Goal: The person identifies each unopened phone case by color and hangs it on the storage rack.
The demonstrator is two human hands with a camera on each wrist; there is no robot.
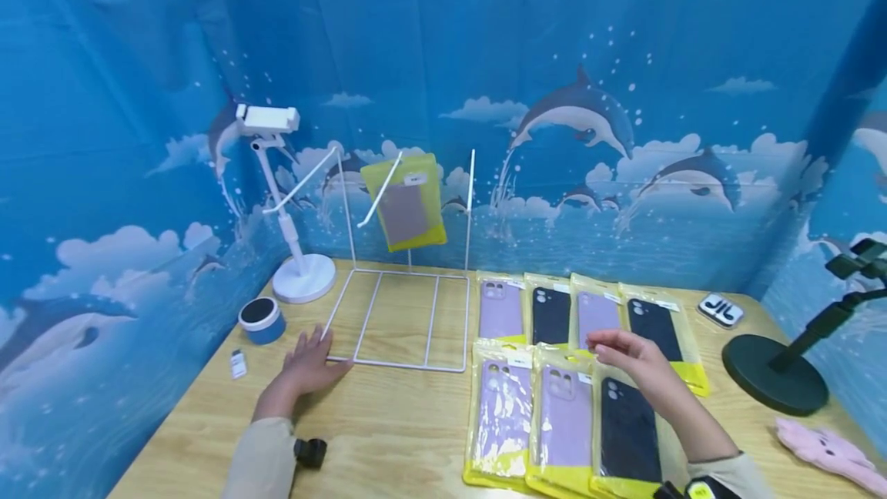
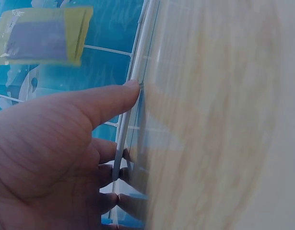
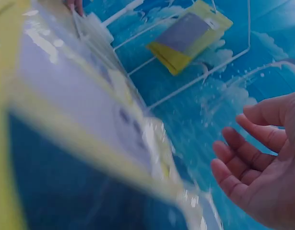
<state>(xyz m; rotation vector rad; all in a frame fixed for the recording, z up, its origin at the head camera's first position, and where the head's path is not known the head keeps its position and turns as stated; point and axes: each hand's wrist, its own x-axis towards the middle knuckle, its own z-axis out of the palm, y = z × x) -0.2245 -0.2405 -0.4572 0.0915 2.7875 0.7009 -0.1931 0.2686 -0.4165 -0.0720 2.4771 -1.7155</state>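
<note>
My left hand [image 1: 305, 363] rests on the table at the front left corner of a white wire rack [image 1: 409, 366]. In the left wrist view, its thumb and fingers [image 2: 116, 98] touch the base wire. One yellow-edged pouch with a purple phone case [image 1: 405, 210] hangs on a hook of the rack. My right hand [image 1: 640, 364] hovers over the packaged phone cases at the right, its fingers loosely bent and holding nothing. Beneath it lie a black phone case pack [image 1: 629, 430] and a purple phone case pack [image 1: 564, 414]. Several more packs lie in two overlapping rows.
A white phone stand [image 1: 303, 277] and a blue-and-black round container [image 1: 262, 320] stand at the left, near a small white item [image 1: 238, 364]. At the right are a square case [image 1: 719, 309], a black stand [image 1: 774, 376] and a pink plush toy [image 1: 828, 453]. A dolphin-print curtain [image 1: 443, 37] hangs behind.
</note>
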